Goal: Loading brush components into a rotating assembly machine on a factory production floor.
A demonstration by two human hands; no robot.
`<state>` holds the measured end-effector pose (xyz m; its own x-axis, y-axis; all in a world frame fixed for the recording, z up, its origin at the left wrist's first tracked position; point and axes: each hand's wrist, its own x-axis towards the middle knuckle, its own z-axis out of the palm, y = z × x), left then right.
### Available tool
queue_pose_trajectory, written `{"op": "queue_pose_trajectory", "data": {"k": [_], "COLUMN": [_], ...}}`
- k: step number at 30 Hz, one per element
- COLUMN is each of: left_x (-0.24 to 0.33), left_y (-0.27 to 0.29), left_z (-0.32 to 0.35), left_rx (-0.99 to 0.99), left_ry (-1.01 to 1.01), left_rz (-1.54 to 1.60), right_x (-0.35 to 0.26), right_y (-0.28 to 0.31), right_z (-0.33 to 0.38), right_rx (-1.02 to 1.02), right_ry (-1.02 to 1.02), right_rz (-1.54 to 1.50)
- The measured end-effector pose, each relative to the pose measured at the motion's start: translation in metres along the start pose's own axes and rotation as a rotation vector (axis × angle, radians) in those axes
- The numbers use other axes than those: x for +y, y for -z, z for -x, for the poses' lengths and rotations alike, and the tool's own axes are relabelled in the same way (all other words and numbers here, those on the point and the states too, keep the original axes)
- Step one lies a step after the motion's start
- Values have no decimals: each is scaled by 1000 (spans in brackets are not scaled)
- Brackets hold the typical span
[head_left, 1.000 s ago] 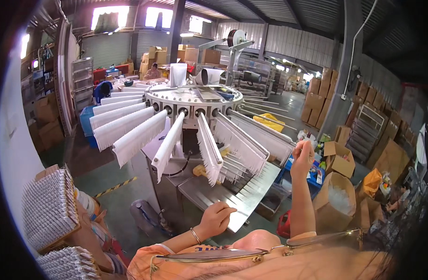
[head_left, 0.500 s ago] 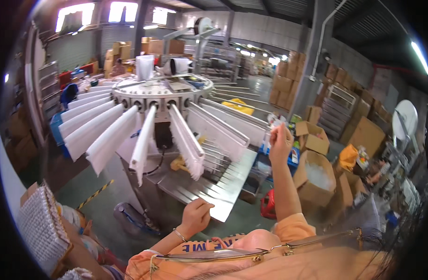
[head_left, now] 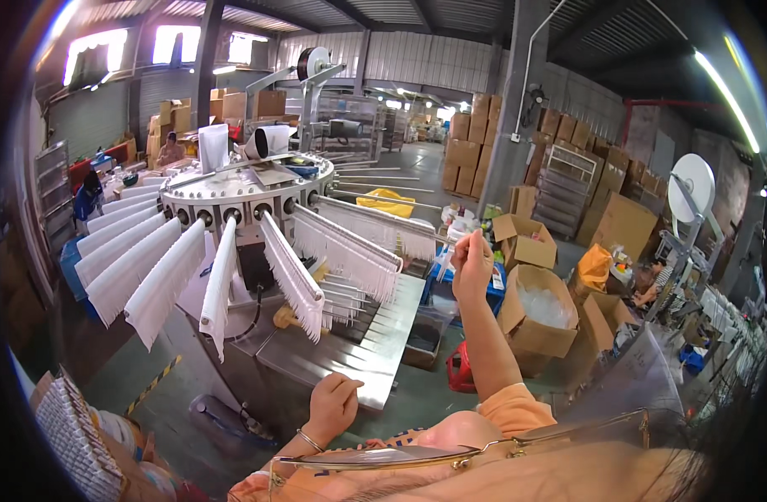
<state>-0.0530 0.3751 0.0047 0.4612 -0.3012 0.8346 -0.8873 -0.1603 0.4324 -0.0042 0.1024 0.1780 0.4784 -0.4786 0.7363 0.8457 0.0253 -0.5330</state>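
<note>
A round metal machine hub stands ahead, and rods hung with fringed white strips fan out from it. At the right, my raised right hand is closed in a pinch beside the outer end of a rod. Whatever its fingertips hold is too small to make out. Lower down, my left hand, with a bracelet at the wrist, hovers by the near edge of a shiny metal plate. Its fingers are curled inward, hiding whatever may be inside them.
Open cardboard boxes, a red stool and a blue crate stand right of the machine. At the lower left is a box of stacked white pieces. A large reel rises far right, near another person.
The whole view has swung a little, so the machine sits further left and lower. Both my hands keep nearly the same pose, the right still raised by the rod ends.
</note>
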Motion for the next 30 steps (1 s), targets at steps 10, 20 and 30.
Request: {"op": "queue_pose_trajectory", "data": {"k": [10,20,30], "left_x": [-12,-73,-115], "left_y": [2,-19,-39], "left_z": [9,-5,-50], "left_rx": [-72,93,654], "left_ry": [95,336,793], "left_rz": [-68,-178,505], "right_x": [-93,-33,3], "right_y": [114,199,130], "right_z": [30,139,83], "right_rx": [339,300,-656], "right_ry": [-29,-499,-203], "right_rz": [-189,-242,221]}}
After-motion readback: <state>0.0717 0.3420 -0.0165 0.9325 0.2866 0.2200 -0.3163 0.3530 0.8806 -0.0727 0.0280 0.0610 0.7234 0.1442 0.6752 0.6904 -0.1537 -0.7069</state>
